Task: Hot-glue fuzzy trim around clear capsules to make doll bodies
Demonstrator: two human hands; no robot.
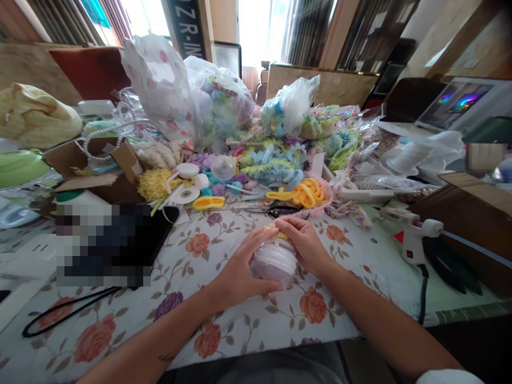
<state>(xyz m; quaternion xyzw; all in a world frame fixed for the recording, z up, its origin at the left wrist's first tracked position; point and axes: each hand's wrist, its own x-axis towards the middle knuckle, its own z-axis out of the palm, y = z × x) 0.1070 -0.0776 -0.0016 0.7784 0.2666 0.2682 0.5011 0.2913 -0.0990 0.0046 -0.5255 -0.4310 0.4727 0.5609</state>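
Observation:
A pale, see-through round container (276,266) with white beaded bands around it is tilted between my hands. My left hand (244,261) wraps its left side, thumb beneath and fingers reaching over the top. Fuzzy yellow trim (282,233) lies along the far upper edge of the container. The fingers of my right hand (306,242) press on that trim, and their tips partly hide it. Just beyond my hands lie dark-handled scissors (284,209) and a loose heap of orange-yellow plush cord (306,193). A short yellow coil (208,202) sits further left.
A glue gun (414,240) with its cable stands at the right, beside a cardboard box (472,224). A black phone-like device (160,229) with a strap lies left. Bags of colourful yarn (224,101), a white spool (410,154) and an open carton (96,165) crowd the back of the flowered tablecloth (180,341).

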